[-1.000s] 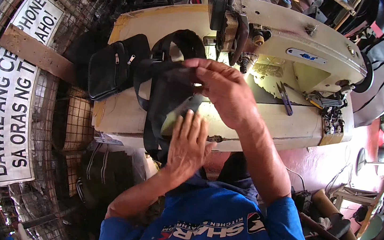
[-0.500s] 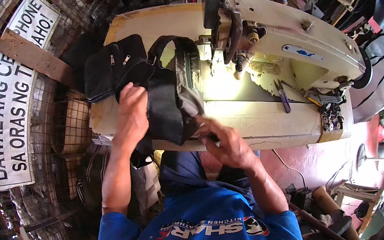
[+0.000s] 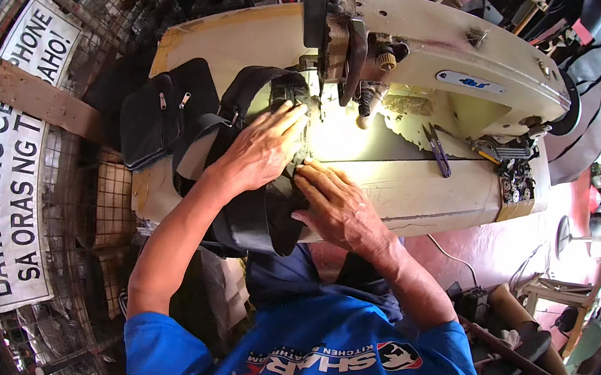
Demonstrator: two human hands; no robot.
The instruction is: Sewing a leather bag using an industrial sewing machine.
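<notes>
curving in broad loops, black fabric [image 3: 248, 222]; hands [image 3: 264, 148] unclenched, fingers laid over it.

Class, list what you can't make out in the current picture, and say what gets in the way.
All in the head view:
Black fabric beneath the left hand: hidden by that hand.
Whether the right hand pinches or only presses: hidden by its own fingers.
Inside of the black pouch: hidden by its outer panels.
Top of the sewing machine's dark front part: cut off by the upper edge.
</notes>
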